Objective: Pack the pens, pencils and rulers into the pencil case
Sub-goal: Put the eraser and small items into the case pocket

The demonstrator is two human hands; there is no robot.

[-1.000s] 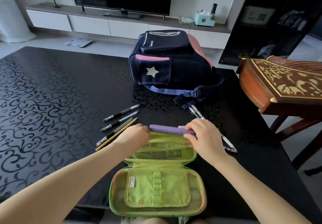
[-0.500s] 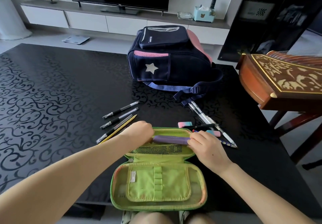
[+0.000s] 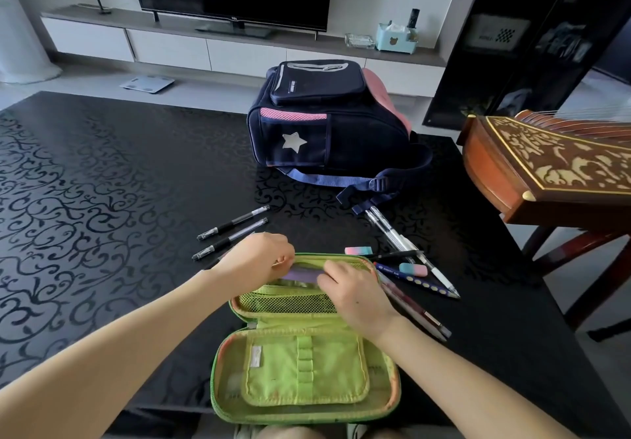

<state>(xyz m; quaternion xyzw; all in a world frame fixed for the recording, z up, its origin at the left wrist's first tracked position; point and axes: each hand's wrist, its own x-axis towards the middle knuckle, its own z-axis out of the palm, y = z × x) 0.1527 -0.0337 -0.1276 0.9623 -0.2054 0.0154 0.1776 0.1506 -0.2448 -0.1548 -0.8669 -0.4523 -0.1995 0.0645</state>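
Observation:
A green pencil case (image 3: 305, 370) lies open at the table's near edge. In its far half lies a purple ruler (image 3: 302, 274). My left hand (image 3: 257, 261) grips the ruler's left end and my right hand (image 3: 355, 293) presses on its right part; which fingers hold it is hidden. Two black pens (image 3: 232, 223) lie left of the case, and a third item there is mostly hidden by my left hand. To the right lie several pens and pencils (image 3: 413, 261) and two pink-and-blue erasers (image 3: 358, 250).
A navy and pink backpack (image 3: 327, 124) lies behind the pens, its straps reaching toward them. A carved wooden instrument (image 3: 553, 168) stands off the table's right edge. The black patterned table (image 3: 102, 182) stretches far to the left.
Both hands brought the purple ruler down from above the case's far rim into its far half. That uncovered the erasers and pens on the right.

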